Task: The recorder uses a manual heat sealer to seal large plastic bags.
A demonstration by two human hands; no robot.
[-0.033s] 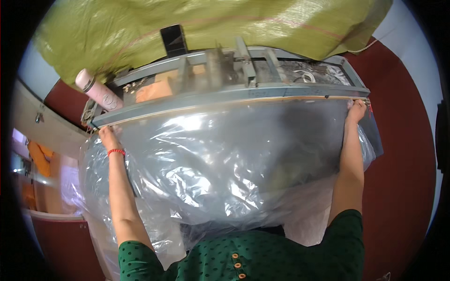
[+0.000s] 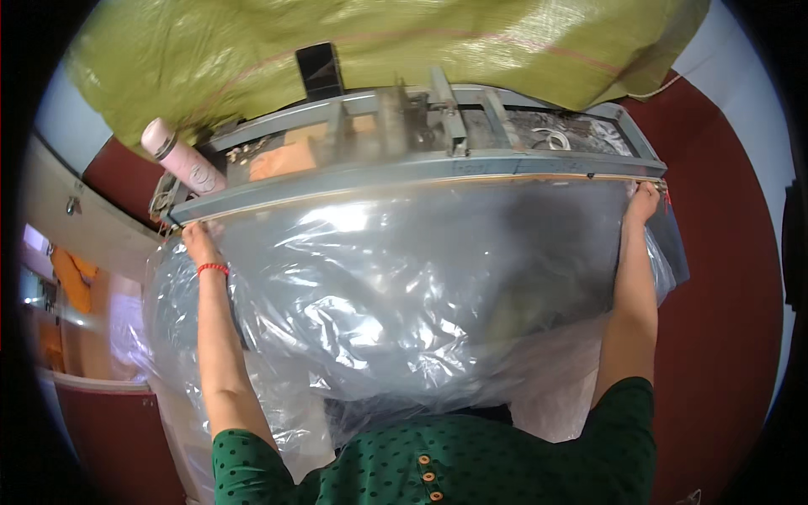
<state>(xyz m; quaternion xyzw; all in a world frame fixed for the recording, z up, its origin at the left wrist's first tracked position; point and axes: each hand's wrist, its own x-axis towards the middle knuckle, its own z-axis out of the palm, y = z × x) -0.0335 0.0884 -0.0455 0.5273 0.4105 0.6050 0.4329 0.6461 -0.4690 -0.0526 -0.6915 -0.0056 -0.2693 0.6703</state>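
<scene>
A wide sheet of clear plastic [image 2: 370, 295] hangs from the long metal frame of a machine [image 2: 404, 172] down toward my lap. Its far edge lies along a thin tan strip at the front of the frame. My left hand [image 2: 200, 244], with a red bead bracelet at the wrist, is closed on the sheet's far left corner. At the opposite end my right hand [image 2: 644, 204] grips the far right corner beside the frame's end. Both arms are stretched forward, and the fingertips are partly hidden by the plastic and the frame.
A pink bottle [image 2: 178, 158] leans at the frame's left end. Behind the frame stands a dark phone [image 2: 320, 71] against a large yellow-green woven sack [image 2: 471, 42]. Orange scraps [image 2: 282, 160] and a white ring [image 2: 553, 139] lie inside the frame. A door [image 2: 84, 210] is at left.
The whole view has shifted very slightly. Both hands stay at the same corners of the plastic sheet, and nothing has been let go.
</scene>
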